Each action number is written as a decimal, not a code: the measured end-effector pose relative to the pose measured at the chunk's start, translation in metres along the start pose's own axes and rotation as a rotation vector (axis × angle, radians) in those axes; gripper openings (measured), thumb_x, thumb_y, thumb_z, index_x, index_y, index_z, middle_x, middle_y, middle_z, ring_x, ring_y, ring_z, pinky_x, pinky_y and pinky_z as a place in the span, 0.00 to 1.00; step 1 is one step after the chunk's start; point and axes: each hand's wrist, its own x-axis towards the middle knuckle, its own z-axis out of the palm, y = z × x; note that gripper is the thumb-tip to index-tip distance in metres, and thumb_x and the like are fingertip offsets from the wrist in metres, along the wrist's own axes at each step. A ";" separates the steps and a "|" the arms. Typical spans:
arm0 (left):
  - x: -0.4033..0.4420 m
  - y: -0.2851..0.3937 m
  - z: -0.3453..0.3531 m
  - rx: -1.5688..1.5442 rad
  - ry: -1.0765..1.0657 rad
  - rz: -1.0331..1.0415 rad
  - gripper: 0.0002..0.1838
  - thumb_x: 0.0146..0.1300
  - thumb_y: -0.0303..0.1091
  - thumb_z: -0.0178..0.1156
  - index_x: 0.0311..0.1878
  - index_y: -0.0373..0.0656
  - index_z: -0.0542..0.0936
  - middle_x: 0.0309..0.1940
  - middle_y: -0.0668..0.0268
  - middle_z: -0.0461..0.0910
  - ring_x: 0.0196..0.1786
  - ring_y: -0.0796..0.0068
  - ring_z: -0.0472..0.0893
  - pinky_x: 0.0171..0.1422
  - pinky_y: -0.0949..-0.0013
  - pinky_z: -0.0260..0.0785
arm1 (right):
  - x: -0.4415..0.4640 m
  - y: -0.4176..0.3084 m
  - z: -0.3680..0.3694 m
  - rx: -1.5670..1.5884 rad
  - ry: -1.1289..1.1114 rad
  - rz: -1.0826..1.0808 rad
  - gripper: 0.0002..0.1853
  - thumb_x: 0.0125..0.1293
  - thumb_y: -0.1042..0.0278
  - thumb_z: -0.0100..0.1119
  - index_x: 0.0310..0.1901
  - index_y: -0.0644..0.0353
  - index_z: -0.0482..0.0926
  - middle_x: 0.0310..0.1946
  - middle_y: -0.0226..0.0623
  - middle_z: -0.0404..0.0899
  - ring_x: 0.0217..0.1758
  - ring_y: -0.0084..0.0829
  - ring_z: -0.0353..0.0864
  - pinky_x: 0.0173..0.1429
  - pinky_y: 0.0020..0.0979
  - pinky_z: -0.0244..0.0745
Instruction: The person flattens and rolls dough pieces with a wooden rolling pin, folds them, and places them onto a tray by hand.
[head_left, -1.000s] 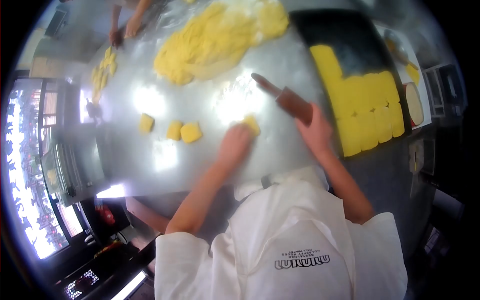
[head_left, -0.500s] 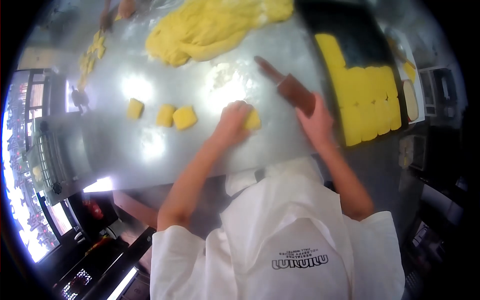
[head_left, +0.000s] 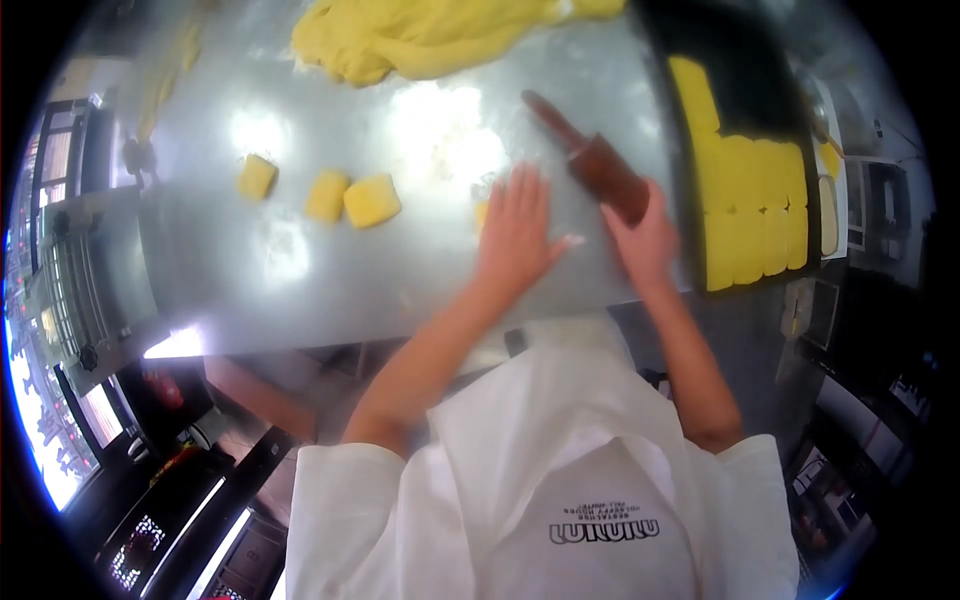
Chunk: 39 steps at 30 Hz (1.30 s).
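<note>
My left hand (head_left: 517, 232) lies palm down with fingers stretched out over a small yellow dough piece (head_left: 482, 214), of which only an edge shows. To the right, my right hand (head_left: 645, 235) is wrapped round one end of a dark red rolling pin (head_left: 608, 177), which slants up and left across the metal table (head_left: 400, 290). Two dough pieces touch or nearly touch left of my left hand, one rounded square (head_left: 371, 201) and one smaller (head_left: 327, 196). Another piece (head_left: 258, 176) sits farther left.
A large yellow dough mass (head_left: 420, 40) lies at the table's far side. On the right, a black tray (head_left: 745, 70) holds flat yellow dough pieces in rows. Blurred dough strips (head_left: 165, 75) lie at the upper left. Another person's arm (head_left: 262, 398) shows at the lower left.
My left hand has gone from curled beside the dough piece to flat with fingers extended over it. The view has shifted, and the other person's hands at the far left corner are out of sight.
</note>
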 end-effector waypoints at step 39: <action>-0.029 -0.081 -0.073 -0.368 0.145 -0.356 0.14 0.70 0.40 0.62 0.37 0.37 0.86 0.38 0.49 0.86 0.42 0.43 0.83 0.51 0.46 0.75 | 0.016 -0.059 -0.015 -0.052 -0.541 -0.697 0.45 0.54 0.41 0.79 0.73 0.44 0.73 0.37 0.37 0.86 0.38 0.47 0.86 0.43 0.44 0.78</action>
